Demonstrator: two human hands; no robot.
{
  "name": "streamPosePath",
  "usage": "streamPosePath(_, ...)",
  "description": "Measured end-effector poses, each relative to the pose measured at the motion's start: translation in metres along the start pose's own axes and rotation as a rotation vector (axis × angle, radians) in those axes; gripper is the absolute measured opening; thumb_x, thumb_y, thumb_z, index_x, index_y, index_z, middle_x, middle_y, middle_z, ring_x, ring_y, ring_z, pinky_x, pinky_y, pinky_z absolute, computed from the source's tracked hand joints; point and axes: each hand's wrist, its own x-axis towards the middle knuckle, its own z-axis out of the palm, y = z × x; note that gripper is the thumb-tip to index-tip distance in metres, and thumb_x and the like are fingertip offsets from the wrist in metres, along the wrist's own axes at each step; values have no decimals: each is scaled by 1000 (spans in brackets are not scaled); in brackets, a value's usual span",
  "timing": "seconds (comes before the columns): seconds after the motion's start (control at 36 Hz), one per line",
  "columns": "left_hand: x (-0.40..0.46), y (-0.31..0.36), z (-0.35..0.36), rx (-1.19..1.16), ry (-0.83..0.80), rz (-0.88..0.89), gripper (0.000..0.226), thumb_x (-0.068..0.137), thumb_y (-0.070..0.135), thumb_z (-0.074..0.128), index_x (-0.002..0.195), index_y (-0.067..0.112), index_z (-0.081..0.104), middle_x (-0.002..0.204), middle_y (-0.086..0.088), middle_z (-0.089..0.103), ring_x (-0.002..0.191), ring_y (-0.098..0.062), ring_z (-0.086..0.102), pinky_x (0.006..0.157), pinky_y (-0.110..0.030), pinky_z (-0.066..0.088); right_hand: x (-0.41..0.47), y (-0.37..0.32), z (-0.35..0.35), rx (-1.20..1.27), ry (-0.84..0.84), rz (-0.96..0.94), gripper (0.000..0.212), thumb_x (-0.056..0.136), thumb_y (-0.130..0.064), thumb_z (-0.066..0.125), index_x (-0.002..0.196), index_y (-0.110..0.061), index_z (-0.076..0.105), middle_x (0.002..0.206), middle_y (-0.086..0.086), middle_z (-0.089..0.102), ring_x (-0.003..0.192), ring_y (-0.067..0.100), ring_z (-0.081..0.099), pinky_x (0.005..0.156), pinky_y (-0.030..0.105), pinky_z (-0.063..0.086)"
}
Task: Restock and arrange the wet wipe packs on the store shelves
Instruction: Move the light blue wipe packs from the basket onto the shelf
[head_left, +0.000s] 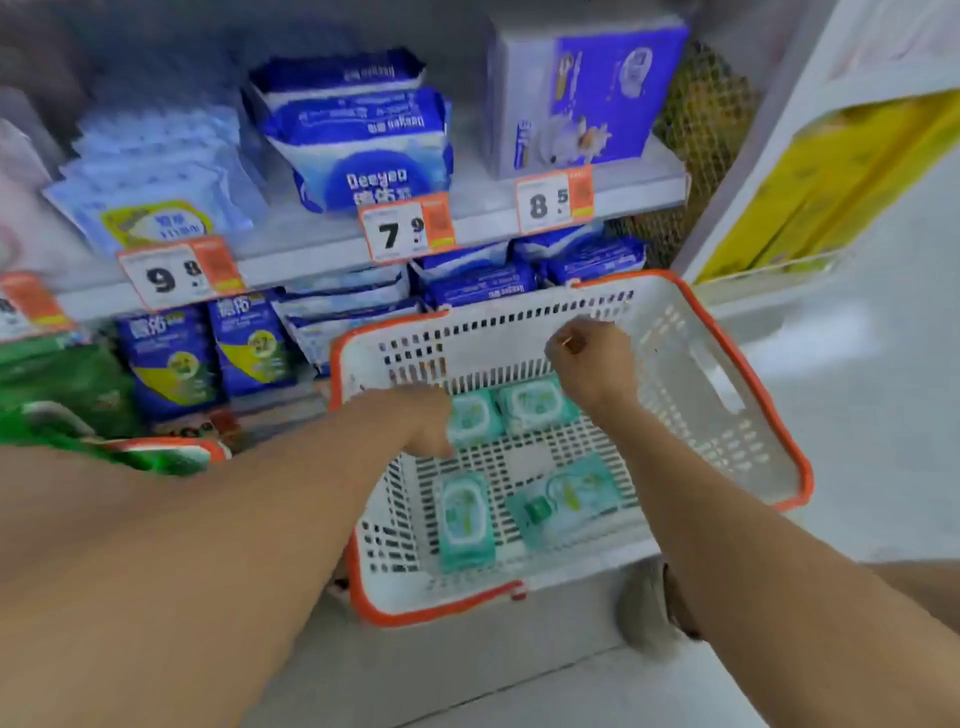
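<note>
While both bare forearms reach down into the white perforated plastic basket with an orange rim (737, 364), the left hand (423, 421) sits low over the far-left teal wet wipe pack (475, 418), fingers curled downward and touching its left edge; whether they close round it I cannot tell, as the hand's back hides the fingertips and the frame is blurred. Right hand (592, 358) hovers higher, near the basket's far wall, fingers curled into a loose fist, nothing visibly held. A second teal pack (535, 402) lies just beside the first, under the right wrist. Two more teal packs lie nearer: one lengthwise at left (465, 519), one tilted at right (566, 499), apart from each other on the slotted floor. Behind the basket, grey store shelves (483, 213) carry blue-and-white wipe packs (363, 171), a purple-and-white carton (587, 93), and orange-and-white price tags reading 9.8 (179, 275), 7.9 (405, 228), 8.5 (553, 200).
</note>
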Motion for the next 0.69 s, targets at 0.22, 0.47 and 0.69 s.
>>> streamPosePath(0.22,62,14,108,-329,-111,-207,99,86,49,70,156,8,14,159,-13,26,138,-32,38,110,-38,39,-32,101,33,-668,-922,72,109,74,-25,87,158,-15,18,160,12,28,144,29,33,115,34,30)
streamPosePath(0.47,88,4,137,-406,-81,-89,117,76,38,83,158,16,3,164,-6,14,145,-24,27,118,-35,28,-22,123,57,-788,-1082,27,110,71,-27,89,158,-25,20,156,7,34,136,30,42,108,40,42)
streamPosePath(0.69,106,16,134,-272,-164,-99,108,60,47,91,145,11,35,140,-10,47,122,-27,52,99,-36,47,-19,119,81,-928,-1085,-46,81,64,-37,91,130,-14,51,125,8,61,114,30,57,93,37,50)
